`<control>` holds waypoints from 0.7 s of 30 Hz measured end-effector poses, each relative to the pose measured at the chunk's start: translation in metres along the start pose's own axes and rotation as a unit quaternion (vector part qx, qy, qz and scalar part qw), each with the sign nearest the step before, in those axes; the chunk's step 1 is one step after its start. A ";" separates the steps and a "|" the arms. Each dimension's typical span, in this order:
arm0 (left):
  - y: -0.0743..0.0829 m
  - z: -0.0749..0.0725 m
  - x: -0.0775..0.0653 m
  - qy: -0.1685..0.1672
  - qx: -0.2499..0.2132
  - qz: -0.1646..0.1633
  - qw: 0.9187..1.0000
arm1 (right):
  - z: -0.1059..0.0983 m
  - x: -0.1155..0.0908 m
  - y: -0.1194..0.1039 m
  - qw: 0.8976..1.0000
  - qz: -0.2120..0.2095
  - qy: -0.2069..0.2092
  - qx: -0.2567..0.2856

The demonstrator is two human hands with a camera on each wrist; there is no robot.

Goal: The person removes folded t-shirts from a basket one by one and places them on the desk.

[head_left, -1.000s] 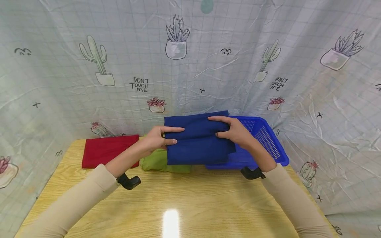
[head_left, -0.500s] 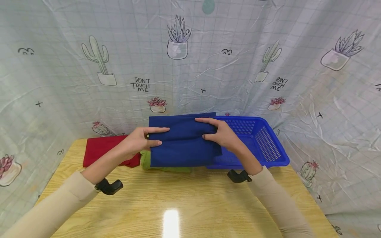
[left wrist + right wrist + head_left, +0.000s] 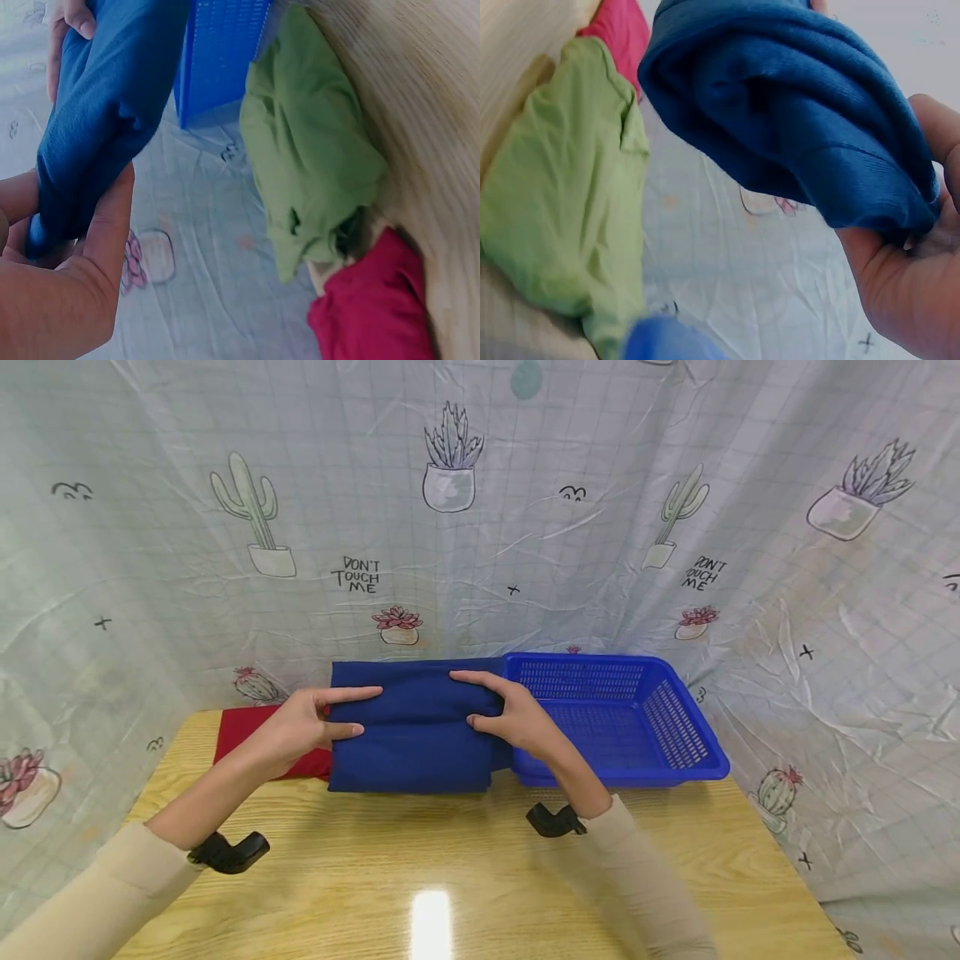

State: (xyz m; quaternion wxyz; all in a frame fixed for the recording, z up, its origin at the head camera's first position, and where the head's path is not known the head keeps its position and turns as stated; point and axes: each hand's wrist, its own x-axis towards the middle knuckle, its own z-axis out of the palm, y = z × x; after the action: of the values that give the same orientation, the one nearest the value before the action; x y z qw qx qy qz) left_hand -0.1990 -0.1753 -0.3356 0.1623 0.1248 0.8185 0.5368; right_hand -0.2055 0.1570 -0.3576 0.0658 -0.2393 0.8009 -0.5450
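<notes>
A folded dark blue cloth (image 3: pixel 412 756) spans both hands in the head view. My left hand (image 3: pixel 303 727) pinches its left end, thumb and fingers around the fold. At the other end my right hand (image 3: pixel 517 714) grips it the same way. Both wrist views show a gap between the blue cloth and the folded green cloth (image 3: pixel 311 142), which lies on the table below; the head view hides the green one behind the blue. A folded red cloth (image 3: pixel 243 727) lies at the left, partly covered by my left hand and forearm.
A blue plastic basket (image 3: pixel 600 777) with slotted walls stands at the table's back right, beside the blue cloth. The wooden table (image 3: pixel 360 877) extends towards me. A curtain printed with cacti (image 3: pixel 525 552) hangs right behind the table.
Both hands have carried the blue cloth leftward and slightly down, from overlapping the basket to in front of the green cloth. More of the basket shows now, and less of the red cloth.
</notes>
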 end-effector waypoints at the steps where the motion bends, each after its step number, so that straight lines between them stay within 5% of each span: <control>1: -0.002 -0.002 -0.001 0.001 -0.002 -0.001 1.000 | 0.004 0.001 0.001 1.000 -0.005 0.000 -0.008; 9: -0.027 -0.015 -0.018 0.017 0.018 -0.029 0.999 | 0.038 0.007 0.008 0.999 -0.012 -0.033 0.005; 15: -0.044 -0.020 -0.030 0.015 -0.015 -0.053 0.998 | 0.059 0.009 0.014 0.998 -0.019 -0.053 0.033; 21: -0.058 -0.024 -0.034 0.022 -0.008 -0.051 0.998 | 0.073 0.014 0.014 0.998 -0.035 -0.052 0.015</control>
State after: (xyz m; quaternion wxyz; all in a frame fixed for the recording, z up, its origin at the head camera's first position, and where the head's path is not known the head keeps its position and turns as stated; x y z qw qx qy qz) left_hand -0.1792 -0.2315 -0.3755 0.1723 0.0698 0.8231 0.5366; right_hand -0.1952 0.0937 -0.3974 0.0914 -0.2939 0.7794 -0.5457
